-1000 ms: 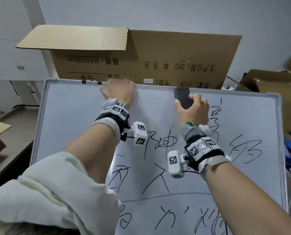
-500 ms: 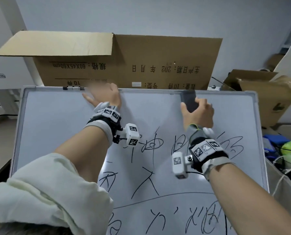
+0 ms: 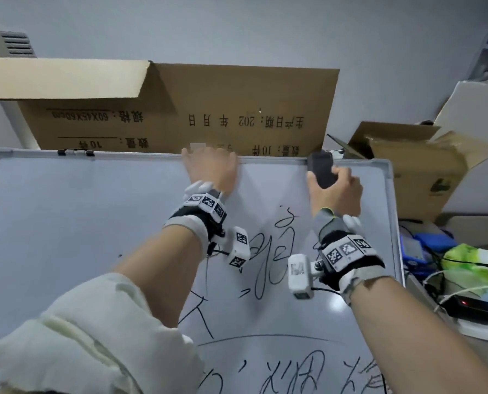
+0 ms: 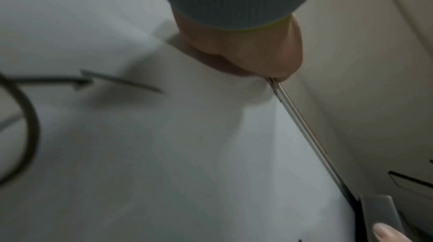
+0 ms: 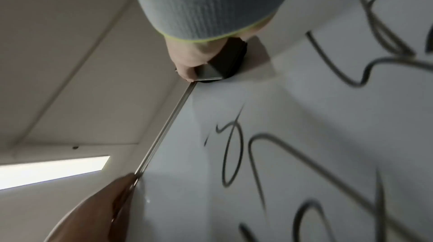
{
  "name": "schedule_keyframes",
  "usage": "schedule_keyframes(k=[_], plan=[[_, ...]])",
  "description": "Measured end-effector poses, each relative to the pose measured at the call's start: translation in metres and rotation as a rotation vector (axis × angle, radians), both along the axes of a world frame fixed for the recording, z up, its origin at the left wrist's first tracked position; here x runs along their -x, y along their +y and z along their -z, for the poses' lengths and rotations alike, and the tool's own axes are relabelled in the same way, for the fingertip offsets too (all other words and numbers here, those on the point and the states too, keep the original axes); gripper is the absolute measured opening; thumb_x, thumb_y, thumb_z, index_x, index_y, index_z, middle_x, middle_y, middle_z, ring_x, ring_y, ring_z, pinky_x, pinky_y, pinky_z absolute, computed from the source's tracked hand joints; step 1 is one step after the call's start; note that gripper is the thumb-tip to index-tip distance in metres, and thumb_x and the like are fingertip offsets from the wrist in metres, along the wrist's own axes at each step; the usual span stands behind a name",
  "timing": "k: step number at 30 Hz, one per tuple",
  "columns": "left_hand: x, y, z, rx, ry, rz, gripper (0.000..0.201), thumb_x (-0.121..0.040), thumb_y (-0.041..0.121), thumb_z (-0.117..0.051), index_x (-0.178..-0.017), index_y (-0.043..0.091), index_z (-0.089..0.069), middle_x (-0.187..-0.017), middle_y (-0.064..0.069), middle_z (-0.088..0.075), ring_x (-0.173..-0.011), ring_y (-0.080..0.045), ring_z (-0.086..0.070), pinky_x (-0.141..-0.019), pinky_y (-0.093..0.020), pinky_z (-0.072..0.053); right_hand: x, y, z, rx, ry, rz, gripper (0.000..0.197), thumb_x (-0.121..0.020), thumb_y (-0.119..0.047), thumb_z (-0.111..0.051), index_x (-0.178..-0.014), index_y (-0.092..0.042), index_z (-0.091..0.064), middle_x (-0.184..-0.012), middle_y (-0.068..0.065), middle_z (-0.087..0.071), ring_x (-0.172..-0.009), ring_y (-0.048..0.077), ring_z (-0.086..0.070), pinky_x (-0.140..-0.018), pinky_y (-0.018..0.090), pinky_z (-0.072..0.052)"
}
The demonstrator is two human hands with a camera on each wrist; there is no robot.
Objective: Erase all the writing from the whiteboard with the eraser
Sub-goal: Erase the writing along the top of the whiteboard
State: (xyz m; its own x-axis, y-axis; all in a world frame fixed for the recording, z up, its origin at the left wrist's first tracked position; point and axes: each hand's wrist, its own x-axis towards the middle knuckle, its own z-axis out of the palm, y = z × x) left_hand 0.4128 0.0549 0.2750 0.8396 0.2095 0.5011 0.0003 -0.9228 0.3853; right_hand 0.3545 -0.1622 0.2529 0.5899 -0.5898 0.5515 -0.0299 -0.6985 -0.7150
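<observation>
Whiteboard [image 3: 66,223] fills most of the head view, leaning back against a large cardboard box [image 3: 237,109] that stands behind it with printing upside down. The board's left portion and the strip along the top are blank. Black handwriting [image 3: 268,251] covers the middle and the lower right area, with a long curved line crossing near the bottom.

A second, smaller open cardboard box [image 3: 416,172] sits to the right of the board. Below it: clutter of cables, a blue item, a green-yellow item, and a black device with a red light [image 3: 473,307].

Both forearms reach up the board, each with a wrist-mounted tracker carrying black-and-white markers. A pale sleeve [image 3: 80,336] is bunched up on the left arm.

Left hand [image 3: 211,169] is at the top edge of the board, near the middle. Fingers curl over the frame; the left wrist view shows the hand [image 4: 246,51] hooked onto the metal rim. Slight motion blur.

Right hand [image 3: 336,189] is near the top right corner, fingers and thumb wrapped around the eraser [image 3: 321,170].

Eraser is dark, rectangular, pressed flat against the board with its upper end reaching the top frame. Right wrist view confirms the eraser [image 5: 225,62] is in contact with the white surface, right at the rim, with writing just below it.
</observation>
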Motion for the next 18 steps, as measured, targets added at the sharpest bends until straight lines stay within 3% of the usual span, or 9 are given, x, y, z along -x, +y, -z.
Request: schedule_keyframes(k=[2, 7, 10, 14, 18], plan=[[-0.003, 0.001, 0.001, -0.02, 0.009, 0.01, 0.052, -0.095, 0.058, -0.029, -0.116, 0.03, -0.067, -0.128, 0.002, -0.059, -0.134, -0.022, -0.037, -0.12, -0.05, 0.005, -0.003, -0.007, 0.003, 0.001, -0.006, -0.016, 0.047, -0.072, -0.053, -0.067, -0.106, -0.024, -0.056, -0.108, 0.007, -0.057, -0.107, 0.029, -0.051, -0.062, 0.032, -0.036], [-0.003, 0.005, -0.001, -0.003, 0.025, 0.021, 0.049, -0.093, 0.061, -0.033, -0.113, 0.034, -0.067, -0.125, 0.002, -0.059, -0.135, -0.023, -0.035, -0.12, -0.049, 0.006, 0.002, 0.053, 0.02, 0.253, -0.04, -0.314, 0.044, -0.068, -0.054, -0.072, -0.103, -0.028, -0.061, -0.102, -0.001, -0.06, -0.1, 0.022, -0.051, -0.065, 0.03, -0.042], [-0.003, 0.014, 0.0, 0.002, 0.011, 0.036, 0.045, -0.094, 0.061, -0.034, -0.115, 0.037, -0.066, -0.125, 0.002, -0.058, -0.136, -0.022, -0.034, -0.121, -0.047, 0.005, 0.005, 0.037, 0.019, 0.193, -0.031, -0.286, 0.046, -0.071, -0.055, -0.069, -0.106, -0.028, -0.059, -0.105, 0.001, -0.059, -0.102, 0.023, -0.051, -0.068, 0.032, -0.043], [0.003, 0.022, 0.006, -0.017, -0.01, 0.071, 0.044, -0.095, 0.061, -0.035, -0.124, 0.039, -0.059, -0.128, -0.001, -0.051, -0.14, -0.021, -0.025, -0.121, -0.046, 0.011, 0.012, 0.001, 0.026, 0.032, -0.035, -0.097, 0.047, -0.072, -0.056, -0.067, -0.106, -0.025, -0.055, -0.107, 0.004, -0.057, -0.105, 0.025, -0.052, -0.063, 0.032, -0.043], [0.008, 0.023, -0.001, -0.052, 0.065, 0.112, 0.046, -0.095, 0.057, -0.039, -0.132, 0.034, -0.053, -0.136, -0.006, -0.048, -0.143, -0.027, -0.024, -0.12, -0.05, 0.011, 0.03, 0.048, 0.046, 0.058, -0.068, -0.143, 0.047, -0.069, -0.054, -0.07, -0.103, -0.024, -0.057, -0.101, 0.001, -0.057, -0.101, 0.023, -0.051, -0.06, 0.03, -0.044]])
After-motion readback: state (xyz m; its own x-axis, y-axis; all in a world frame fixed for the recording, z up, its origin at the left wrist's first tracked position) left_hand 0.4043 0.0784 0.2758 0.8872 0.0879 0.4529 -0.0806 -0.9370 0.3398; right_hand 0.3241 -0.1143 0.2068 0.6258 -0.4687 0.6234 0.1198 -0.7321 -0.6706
